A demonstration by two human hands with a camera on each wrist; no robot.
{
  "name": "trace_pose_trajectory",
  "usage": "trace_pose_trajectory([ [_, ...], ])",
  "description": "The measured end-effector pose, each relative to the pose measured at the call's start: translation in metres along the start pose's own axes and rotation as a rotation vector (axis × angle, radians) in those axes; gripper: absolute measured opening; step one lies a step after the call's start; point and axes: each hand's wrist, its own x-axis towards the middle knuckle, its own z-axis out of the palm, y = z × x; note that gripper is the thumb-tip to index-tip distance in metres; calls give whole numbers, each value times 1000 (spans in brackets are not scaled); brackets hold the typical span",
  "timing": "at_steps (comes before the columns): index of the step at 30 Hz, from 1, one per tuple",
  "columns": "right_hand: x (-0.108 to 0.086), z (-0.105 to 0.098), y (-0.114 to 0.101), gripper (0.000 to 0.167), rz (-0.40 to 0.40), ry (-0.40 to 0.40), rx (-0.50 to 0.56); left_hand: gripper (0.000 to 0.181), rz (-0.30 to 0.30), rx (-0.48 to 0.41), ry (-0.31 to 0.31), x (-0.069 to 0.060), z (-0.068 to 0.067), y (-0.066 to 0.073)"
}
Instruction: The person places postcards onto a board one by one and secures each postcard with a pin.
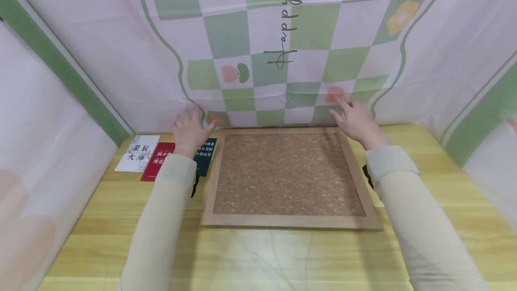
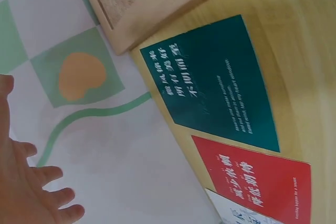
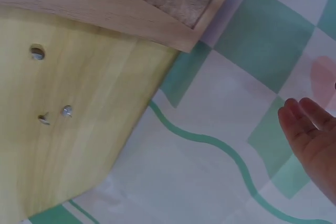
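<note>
A wood-framed cork board point(image 1: 288, 174) lies flat on the table between the two arms. My left hand point(image 1: 190, 131), fingers spread, hovers near the board's far left corner, above the cards, and holds nothing. Beneath and beside it are a dark green card point(image 2: 210, 82), a red card point(image 2: 262, 179) and a white card point(image 1: 137, 152), all printed with writing. Past the board's far right corner is my right hand point(image 1: 357, 122), its fingers loosely extended with nothing in them. In the right wrist view three small silver pieces that look like thumbtacks point(image 3: 66, 110) lie beside the board's frame.
A checked cloth point(image 1: 266, 57) with flowers and writing hangs behind the table's far edge. White cloth with green bands point(image 1: 68, 62) closes off the left and right sides. The wooden table point(image 1: 258, 259) extends in front of the board.
</note>
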Motion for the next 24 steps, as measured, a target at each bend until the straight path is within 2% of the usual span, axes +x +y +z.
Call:
trace_pose_trajectory([
  [9,0,17,19,56,-57,7,40,77,-51,-8,-26,-1,1,-16],
  [16,-6,31,32,56,-24,-41,47,78,-128,-20,-61,-3,7,-28],
  [21,-10,40,38,54,-4,-82,37,69,-159,-30,-85,-8,11,-35],
  [24,-12,44,42,54,-2,-112,35,63,-173,-46,-72,-10,15,-40],
])
